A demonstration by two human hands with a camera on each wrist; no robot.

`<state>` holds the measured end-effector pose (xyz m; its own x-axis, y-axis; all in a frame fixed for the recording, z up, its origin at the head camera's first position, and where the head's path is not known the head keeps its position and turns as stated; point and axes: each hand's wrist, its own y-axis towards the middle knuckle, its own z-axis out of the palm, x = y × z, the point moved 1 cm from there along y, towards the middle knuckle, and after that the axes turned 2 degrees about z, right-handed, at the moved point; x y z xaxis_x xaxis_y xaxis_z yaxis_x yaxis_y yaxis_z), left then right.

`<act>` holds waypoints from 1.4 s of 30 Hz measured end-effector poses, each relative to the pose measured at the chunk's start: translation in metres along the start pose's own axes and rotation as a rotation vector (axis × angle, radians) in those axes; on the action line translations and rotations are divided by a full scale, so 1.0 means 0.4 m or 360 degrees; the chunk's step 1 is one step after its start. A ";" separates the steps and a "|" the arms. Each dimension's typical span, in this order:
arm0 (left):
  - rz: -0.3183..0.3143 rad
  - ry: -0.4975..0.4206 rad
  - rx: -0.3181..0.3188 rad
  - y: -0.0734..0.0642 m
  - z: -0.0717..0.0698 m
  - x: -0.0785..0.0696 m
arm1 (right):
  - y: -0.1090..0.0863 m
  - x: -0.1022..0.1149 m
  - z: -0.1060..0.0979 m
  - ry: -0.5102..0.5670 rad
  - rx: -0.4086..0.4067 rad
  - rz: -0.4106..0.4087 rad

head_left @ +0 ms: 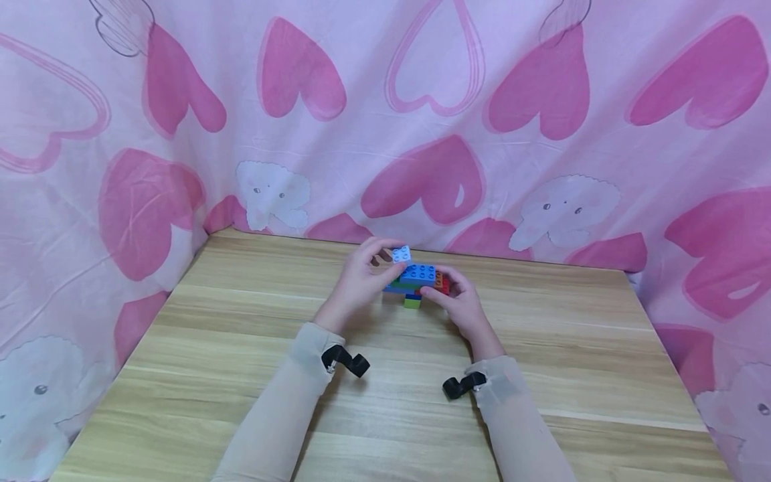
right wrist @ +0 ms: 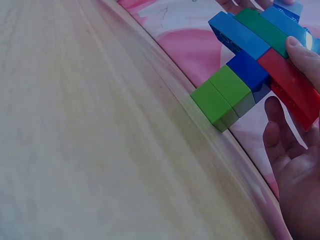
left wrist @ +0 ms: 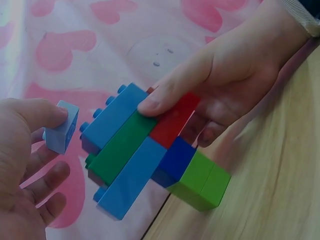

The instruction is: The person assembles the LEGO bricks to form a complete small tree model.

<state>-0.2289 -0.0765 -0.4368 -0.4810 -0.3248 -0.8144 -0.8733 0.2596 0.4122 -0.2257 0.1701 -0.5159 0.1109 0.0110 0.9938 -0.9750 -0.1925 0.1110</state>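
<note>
My left hand (head_left: 357,278) pinches a small light blue toy brick (head_left: 400,254) between thumb and finger, close above and beside a built stack. My right hand (head_left: 465,306) grips that stack at its right end, thumb on the near side. On top lies a long blue brick (head_left: 419,273), with an orange brick (head_left: 439,278) next to it. Below come a green brick (left wrist: 125,145), then a red brick (left wrist: 175,124) and another blue brick (left wrist: 132,180) side by side. A dark blue brick (left wrist: 176,159) and lime green bricks (left wrist: 200,185) form the narrow foot. The light blue brick is apart from the stack in the left wrist view.
The wooden table (head_left: 253,375) lies under both forearms. A pink curtain (head_left: 361,134) with hearts hangs along its back edge and sides. Each wrist carries a black camera mount, one on the left sleeve (head_left: 274,408) and one on the right sleeve (head_left: 524,422).
</note>
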 end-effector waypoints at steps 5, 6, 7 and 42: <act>0.0032 0.0051 0.0032 -0.002 0.020 -0.010 | 0.000 -0.002 0.002 0.0017 0.0013 -0.0021; 0.0042 0.0065 0.0040 -0.002 0.024 -0.011 | -0.001 -0.002 0.002 0.0020 0.0015 -0.0022; 0.0056 0.0072 0.0049 -0.002 0.028 -0.012 | 0.000 -0.002 0.003 0.0020 0.0017 -0.0024; 0.0111 0.0079 0.0129 -0.002 0.058 -0.022 | 0.004 0.000 0.004 0.0031 0.0020 -0.0068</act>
<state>-0.2220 -0.0527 -0.4394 -0.5453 -0.3476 -0.7627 -0.8294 0.3551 0.4312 -0.2272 0.1684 -0.5158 0.1483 0.0388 0.9882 -0.9670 -0.2036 0.1531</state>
